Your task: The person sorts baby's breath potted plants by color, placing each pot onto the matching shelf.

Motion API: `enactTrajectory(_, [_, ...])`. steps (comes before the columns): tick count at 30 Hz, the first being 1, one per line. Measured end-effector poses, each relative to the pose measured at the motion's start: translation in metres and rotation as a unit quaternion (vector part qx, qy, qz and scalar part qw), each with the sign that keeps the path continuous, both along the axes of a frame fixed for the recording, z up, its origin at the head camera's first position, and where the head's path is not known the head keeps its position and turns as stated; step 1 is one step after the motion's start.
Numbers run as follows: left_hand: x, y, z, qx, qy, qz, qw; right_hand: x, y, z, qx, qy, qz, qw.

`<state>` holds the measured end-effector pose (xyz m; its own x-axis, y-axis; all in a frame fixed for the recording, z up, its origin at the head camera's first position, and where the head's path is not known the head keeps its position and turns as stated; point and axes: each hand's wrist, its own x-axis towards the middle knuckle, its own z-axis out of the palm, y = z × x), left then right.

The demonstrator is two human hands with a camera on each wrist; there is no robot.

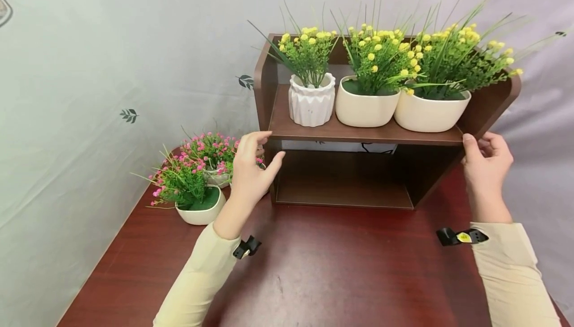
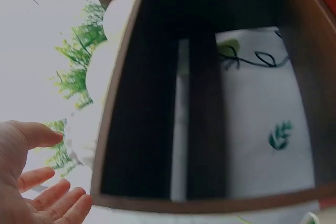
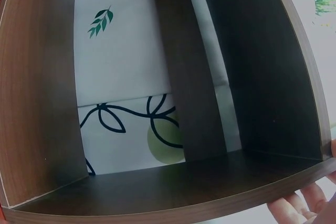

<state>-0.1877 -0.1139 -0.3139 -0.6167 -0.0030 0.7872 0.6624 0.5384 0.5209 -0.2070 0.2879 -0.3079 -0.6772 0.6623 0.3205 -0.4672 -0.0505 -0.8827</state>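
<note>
A dark brown two-tier wooden shelf stands on the table. On its upper board are a ridged white pot and two cream oval pots, the middle one and the right one, all with yellow flowers. My left hand is at the shelf's left side, thumb and fingers spread, fingertips close to the edge in the left wrist view. On the other side my right hand grips the right side panel near the upper board, thumb on the front edge and fingers outside. The lower compartment holds nothing visible.
Several cream pots with pink flowers stand on the reddish-brown table left of the shelf, partly behind my left hand. A pale printed cloth hangs behind, and shows through the shelf's open back.
</note>
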Motion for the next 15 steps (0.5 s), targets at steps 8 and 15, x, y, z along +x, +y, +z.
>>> enactTrajectory(8, [0.005,-0.022,-0.028,0.015,-0.009,0.018,0.9997,0.0,0.001,0.001,0.004,0.002,-0.002,1.0])
enactTrajectory(15, [0.011,-0.036,-0.051,0.027,-0.04,0.046,0.9978,-0.001,0.001,-0.001,0.008,0.005,0.0,1.0])
